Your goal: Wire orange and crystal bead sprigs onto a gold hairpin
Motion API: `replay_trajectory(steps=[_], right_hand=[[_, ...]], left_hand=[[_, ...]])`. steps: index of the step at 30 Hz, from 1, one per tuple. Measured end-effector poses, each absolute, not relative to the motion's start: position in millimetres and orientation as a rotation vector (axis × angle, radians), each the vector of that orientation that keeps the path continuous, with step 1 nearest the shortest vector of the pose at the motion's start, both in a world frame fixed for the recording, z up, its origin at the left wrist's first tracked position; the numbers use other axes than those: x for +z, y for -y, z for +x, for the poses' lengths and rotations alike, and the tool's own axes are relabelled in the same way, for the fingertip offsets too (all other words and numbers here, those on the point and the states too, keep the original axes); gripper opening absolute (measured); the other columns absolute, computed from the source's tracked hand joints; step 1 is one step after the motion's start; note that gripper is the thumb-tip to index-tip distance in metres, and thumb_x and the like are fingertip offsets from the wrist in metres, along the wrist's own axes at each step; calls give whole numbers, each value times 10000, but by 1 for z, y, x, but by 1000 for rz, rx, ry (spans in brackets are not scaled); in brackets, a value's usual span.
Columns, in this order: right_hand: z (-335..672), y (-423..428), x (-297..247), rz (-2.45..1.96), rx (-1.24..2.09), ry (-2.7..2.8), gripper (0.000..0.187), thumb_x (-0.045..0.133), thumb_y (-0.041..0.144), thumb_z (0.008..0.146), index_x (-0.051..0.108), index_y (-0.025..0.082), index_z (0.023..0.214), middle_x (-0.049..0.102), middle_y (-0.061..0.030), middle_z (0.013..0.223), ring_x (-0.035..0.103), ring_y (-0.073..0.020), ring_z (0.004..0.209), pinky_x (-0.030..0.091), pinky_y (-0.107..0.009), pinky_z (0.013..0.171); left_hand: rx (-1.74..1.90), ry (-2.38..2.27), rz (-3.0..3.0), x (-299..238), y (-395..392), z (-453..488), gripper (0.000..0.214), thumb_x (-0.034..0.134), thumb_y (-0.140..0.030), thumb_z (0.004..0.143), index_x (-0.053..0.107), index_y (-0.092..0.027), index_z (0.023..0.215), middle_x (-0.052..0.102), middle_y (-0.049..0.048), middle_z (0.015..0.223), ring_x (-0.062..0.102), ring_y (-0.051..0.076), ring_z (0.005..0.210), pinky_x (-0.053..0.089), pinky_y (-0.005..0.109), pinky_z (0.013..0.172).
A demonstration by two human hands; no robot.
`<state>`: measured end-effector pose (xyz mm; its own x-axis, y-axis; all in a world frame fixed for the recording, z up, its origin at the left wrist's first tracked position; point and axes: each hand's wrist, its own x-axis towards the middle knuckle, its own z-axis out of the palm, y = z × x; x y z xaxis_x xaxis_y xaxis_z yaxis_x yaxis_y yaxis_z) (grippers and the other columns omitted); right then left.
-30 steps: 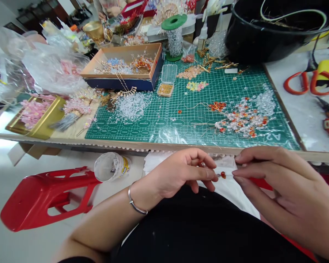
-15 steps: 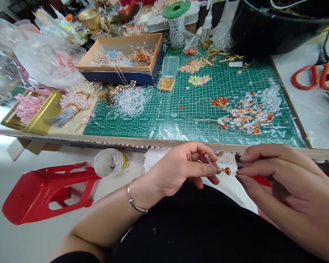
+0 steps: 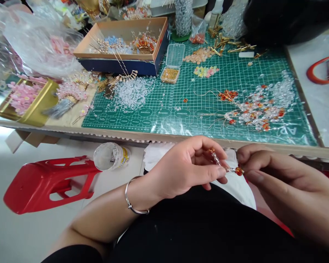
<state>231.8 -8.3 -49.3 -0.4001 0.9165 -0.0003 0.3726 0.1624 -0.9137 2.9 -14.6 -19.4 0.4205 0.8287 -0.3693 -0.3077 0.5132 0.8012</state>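
My left hand [image 3: 189, 168] pinches a beaded wire sprig [image 3: 216, 157] between thumb and fingers, in front of the table edge. It carries clear beads and orange beads, one orange cluster [image 3: 239, 171] standing out to the right. Closed in a pinch, my right hand [image 3: 274, 175] is at the tip of that cluster; whether its fingertips grip the beads or a thin wire is too small to tell. On the green cutting mat [image 3: 142, 126] beyond lie finished-looking sprigs [image 3: 259, 109] of clear and orange beads with their wires pointing left.
Clear loose beads [image 3: 131, 93] lie at the mat's left. Behind stand a box of hair ornaments [image 3: 120, 60] and a small case of gold beads [image 3: 170, 75]. Red-handled scissors [image 3: 322, 71] lie right. A red stool [image 3: 44, 184] and white bucket [image 3: 106, 157] are below.
My right hand has come in closer, its fingertips now at the orange cluster. The left hand keeps its pinch on the sprig. The whole view has shifted slightly.
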Motion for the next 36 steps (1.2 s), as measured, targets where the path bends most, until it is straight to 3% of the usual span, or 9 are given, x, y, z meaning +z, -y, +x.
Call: replay_trajectory(steps=[4, 10, 21, 25, 32, 36], right_hand=[[233, 10, -49, -1218, 1316, 1808, 196, 652, 438, 949, 637, 294, 817, 642, 19, 993, 648, -148, 950, 524, -184, 804], [237, 14, -42, -1175, 1084, 1961, 62, 660, 354, 940, 648, 313, 894, 639, -4, 1053, 621, -199, 1005, 515, -269, 774], [236, 10, -24, -1089, 631, 2236, 20, 617, 331, 937, 637, 329, 937, 612, 9, 1052, 626, -193, 943, 452, -391, 767], [235, 12, -20, -1116, 563, 2277, 28, 607, 304, 938, 617, 331, 941, 619, 6, 1063, 628, -210, 932, 464, -414, 772], [232, 10, -21, -941, 401, 2397, 237, 625, 205, 907, 580, 282, 1126, 580, -81, 1191, 611, -280, 1010, 492, -469, 866], [233, 4, -28, -873, 442, 2444, 213, 612, 166, 930, 577, 261, 1116, 578, -78, 1217, 596, -247, 1079, 482, -413, 965]], left_hand=[[782, -835, 691, -20, 15, 3, 223, 818, -115, 781, 636, -177, 896, 675, -9, 836, 697, 109, 743, 526, 146, 539], [779, -849, 690, -21, 16, 3, 238, 828, -121, 767, 641, -180, 900, 680, -10, 834, 707, 119, 727, 530, 159, 530], [762, -823, 684, -24, 16, 3, 283, 861, -214, 779, 627, -183, 936, 680, -2, 838, 709, 121, 723, 543, 171, 542], [744, -826, 666, -22, 15, 4, 300, 876, -193, 754, 630, -181, 925, 679, -6, 834, 706, 121, 719, 543, 179, 553], [735, -847, 665, -21, 13, 4, 298, 877, -219, 767, 627, -183, 925, 653, -20, 777, 709, 127, 708, 550, 188, 563], [680, -848, 665, -23, 12, 2, 316, 872, -279, 786, 623, -178, 953, 657, -12, 795, 721, 134, 698, 563, 203, 573]])
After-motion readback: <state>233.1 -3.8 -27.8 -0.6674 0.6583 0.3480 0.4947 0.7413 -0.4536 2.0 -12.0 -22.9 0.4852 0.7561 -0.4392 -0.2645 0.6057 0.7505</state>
